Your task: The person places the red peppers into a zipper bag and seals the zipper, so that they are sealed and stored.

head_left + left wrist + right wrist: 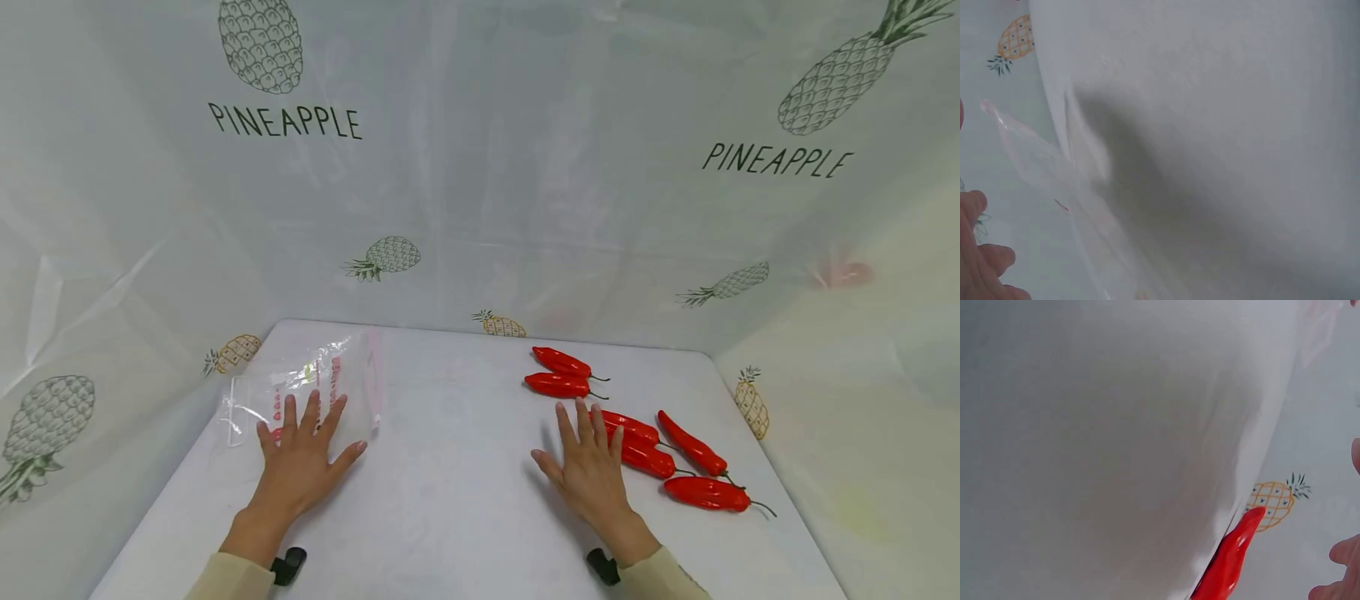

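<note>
Clear, crinkled plastic bag (324, 368) with a glossy sheen, red print and a pinkish edge, flat at the counter's (450, 500) far left. To the right, 6 smooth, tapered chili peppers (707, 493), shiny red with thin, dark stems. Left hand (296, 473): fingers spread wide over the bag. Right hand (592, 479): fingers splayed beside the peppers; contact unclear.
</note>
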`<state>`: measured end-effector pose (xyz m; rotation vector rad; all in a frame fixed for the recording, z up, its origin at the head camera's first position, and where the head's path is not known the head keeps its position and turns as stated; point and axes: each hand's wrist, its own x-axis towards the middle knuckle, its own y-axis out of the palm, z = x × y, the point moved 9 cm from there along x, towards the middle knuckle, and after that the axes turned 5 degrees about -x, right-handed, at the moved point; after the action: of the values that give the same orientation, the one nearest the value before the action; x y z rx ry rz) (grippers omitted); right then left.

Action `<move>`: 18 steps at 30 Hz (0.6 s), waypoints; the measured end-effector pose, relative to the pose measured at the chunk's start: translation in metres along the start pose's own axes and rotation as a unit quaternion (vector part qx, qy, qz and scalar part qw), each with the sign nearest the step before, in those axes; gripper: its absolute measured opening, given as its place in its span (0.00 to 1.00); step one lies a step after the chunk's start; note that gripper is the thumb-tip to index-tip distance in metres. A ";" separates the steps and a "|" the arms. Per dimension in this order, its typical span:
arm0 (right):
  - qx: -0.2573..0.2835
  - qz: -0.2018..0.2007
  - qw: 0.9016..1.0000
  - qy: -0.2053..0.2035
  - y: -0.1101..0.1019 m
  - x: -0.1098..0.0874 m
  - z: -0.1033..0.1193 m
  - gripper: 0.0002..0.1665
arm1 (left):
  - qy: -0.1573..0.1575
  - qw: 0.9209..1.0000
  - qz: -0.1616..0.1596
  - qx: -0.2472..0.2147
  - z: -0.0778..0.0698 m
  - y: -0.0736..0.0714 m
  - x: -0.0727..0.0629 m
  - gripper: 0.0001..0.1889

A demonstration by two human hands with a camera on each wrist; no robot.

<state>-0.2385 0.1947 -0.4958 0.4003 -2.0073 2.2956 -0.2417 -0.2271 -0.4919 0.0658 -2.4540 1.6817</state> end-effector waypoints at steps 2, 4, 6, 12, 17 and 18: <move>-0.003 -0.005 1.000 -0.003 0.000 0.001 0.003 0.57 | -0.002 1.000 -0.002 0.002 0.004 -0.001 0.000 0.46; -0.005 -0.006 1.000 -0.007 0.000 0.003 0.007 0.57 | -0.007 1.000 -0.001 0.005 0.008 -0.002 0.001 0.47; -0.007 -0.005 1.000 -0.011 0.000 0.006 0.013 0.57 | -0.012 1.000 0.000 0.007 0.013 -0.003 0.001 0.47; -0.006 0.008 0.999 -0.033 -0.001 0.016 0.042 0.55 | -0.028 1.000 -0.002 0.001 0.033 -0.008 0.003 0.48; 0.015 0.021 0.998 -0.064 0.002 0.026 0.077 0.52 | -0.041 0.999 0.004 -0.002 0.055 -0.012 0.010 0.47; 0.019 0.025 0.997 -0.069 0.003 0.027 0.084 0.52 | -0.045 0.999 0.006 -0.005 0.059 -0.012 0.012 0.47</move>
<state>-0.2528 0.1081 -0.4823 0.5315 -2.0599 2.4021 -0.2582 -0.2860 -0.4995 0.1272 -2.5315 1.7083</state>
